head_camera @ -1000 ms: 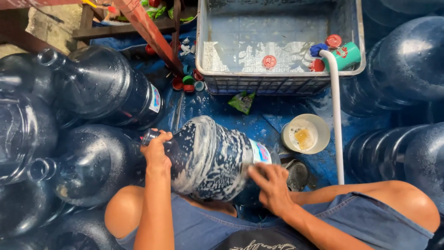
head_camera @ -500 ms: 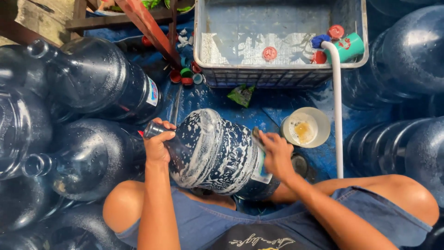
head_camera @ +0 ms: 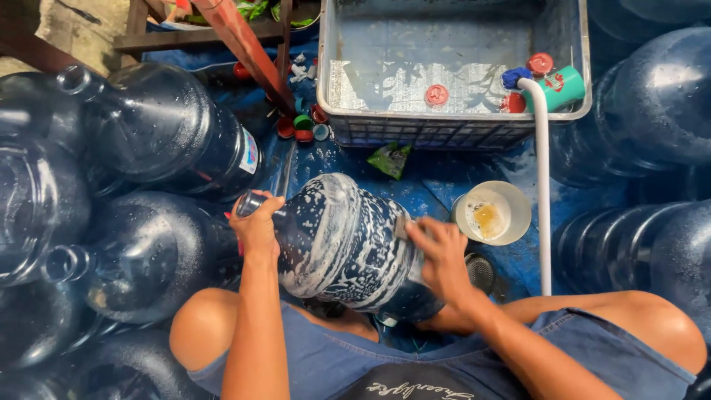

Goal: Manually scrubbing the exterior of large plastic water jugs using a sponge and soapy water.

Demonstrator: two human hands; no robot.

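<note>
A: Head view. What's in hand?

B: A big blue water jug, lying on its side across the person's lap, streaked all over with white suds. Neck points left.

A: Hands?

B: Left hand is closed around the jug's neck at the mouth. Right hand lies on the jug's body near its base, fingers curled over something small pressed to the wall; what it is, I cannot tell.

A: What carries it all?

B: A wet blue tarp on the ground. The jug sits about mid-tarp, just in front of the knees.

A: Around it?

B: Just right of the jug, a cream bowl with yellowish liquid in it. A white hose runs past the bowl's right side, up over the near rim of a grey plastic crate at the tarp's far edge. The crate holds water, with a red cap floating and a teal cup at its right near corner. Loose coloured caps lie by the crate's left near corner; a green scrap lies just below its rim.

A: Sides?

B: More dark blue jugs: a pile on the left, another on the right, all on their sides.
</note>
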